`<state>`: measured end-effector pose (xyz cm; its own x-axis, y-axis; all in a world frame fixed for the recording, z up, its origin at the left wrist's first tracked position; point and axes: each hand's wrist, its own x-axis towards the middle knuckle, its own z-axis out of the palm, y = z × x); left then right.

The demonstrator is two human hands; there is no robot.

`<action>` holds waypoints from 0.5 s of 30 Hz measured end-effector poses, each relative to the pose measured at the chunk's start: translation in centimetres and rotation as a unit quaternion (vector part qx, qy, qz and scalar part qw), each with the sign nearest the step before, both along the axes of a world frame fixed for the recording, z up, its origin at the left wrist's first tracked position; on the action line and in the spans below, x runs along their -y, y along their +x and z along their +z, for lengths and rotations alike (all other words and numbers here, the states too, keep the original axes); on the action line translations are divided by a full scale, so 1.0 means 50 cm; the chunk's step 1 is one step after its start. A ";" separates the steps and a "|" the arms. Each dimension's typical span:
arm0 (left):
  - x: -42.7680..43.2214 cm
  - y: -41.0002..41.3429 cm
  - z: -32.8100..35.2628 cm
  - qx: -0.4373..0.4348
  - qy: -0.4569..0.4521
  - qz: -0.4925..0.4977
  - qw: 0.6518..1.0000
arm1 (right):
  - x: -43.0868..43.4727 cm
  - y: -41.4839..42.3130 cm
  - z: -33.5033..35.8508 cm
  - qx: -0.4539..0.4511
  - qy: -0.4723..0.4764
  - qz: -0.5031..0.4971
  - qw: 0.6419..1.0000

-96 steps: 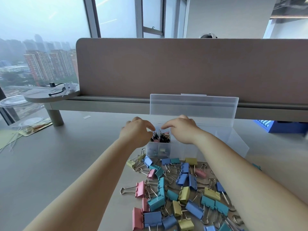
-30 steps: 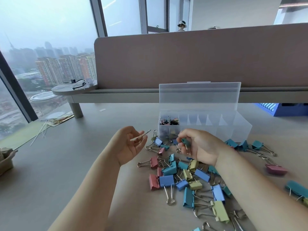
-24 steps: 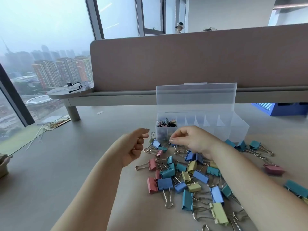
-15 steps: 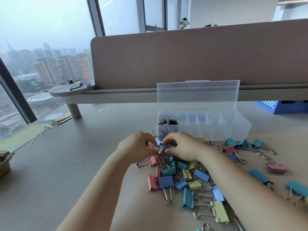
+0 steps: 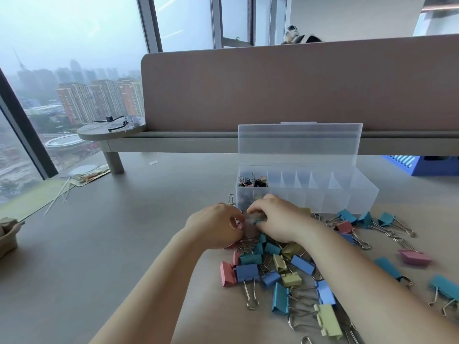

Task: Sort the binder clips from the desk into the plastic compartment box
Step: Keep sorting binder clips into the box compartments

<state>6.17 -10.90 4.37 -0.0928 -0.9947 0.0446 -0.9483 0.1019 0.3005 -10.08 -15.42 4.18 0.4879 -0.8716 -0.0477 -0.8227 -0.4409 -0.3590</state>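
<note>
Binder clips (image 5: 301, 264): loose pile on the desk (image 5: 124, 244), just in front of the open plastic compartment box (image 5: 347, 199).

Expect each clip to be light and rigid, with a smooth painted body that is likely to slip under a shallow fingertip grip. The wire loops look free to swing, and in the pile they cross one another. Take hold across the two flat faces of the folded body, not by a loop, or you will probably drag neighbouring clips along. Your left hand (image 5: 216, 227) and right hand (image 5: 278, 222) meet at the far edge of the pile, fingers curled and pinching at clips there. Blur hides which clip each holds. More clips lie scattered to the right. Small dark clips (image 5: 252, 182) sit in the left-end compartments of the box; the other compartments look empty.
</note>
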 end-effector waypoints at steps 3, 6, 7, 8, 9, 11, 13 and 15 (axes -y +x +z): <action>0.002 0.005 0.000 0.007 0.015 -0.008 1.000 | 0.002 -0.014 0.013 0.007 0.015 0.001 1.000; 0.005 0.006 -0.005 0.007 0.007 -0.008 1.000 | -0.001 -0.014 0.013 -0.019 0.025 0.028 0.999; 0.006 0.005 -0.006 0.010 -0.001 -0.010 1.000 | 0.000 -0.013 0.010 -0.026 0.020 0.032 0.999; 0.006 0.006 -0.006 0.009 -0.009 -0.010 1.000 | 0.000 -0.013 0.007 -0.029 0.009 0.030 0.999; 0.008 0.007 -0.006 -0.003 -0.017 -0.006 1.000 | -0.001 -0.013 0.005 -0.030 -0.004 0.026 0.999; 0.013 0.011 0.000 -0.095 -0.026 0.012 0.995 | -0.002 -0.015 0.003 -0.021 -0.025 0.024 0.999; 0.013 0.016 0.015 -0.328 0.010 0.060 0.943 | -0.001 -0.020 0.005 0.007 -0.013 0.023 1.000; 0.008 0.027 0.038 -0.591 0.089 0.094 0.796 | 0.002 -0.027 0.012 0.021 0.005 0.023 1.000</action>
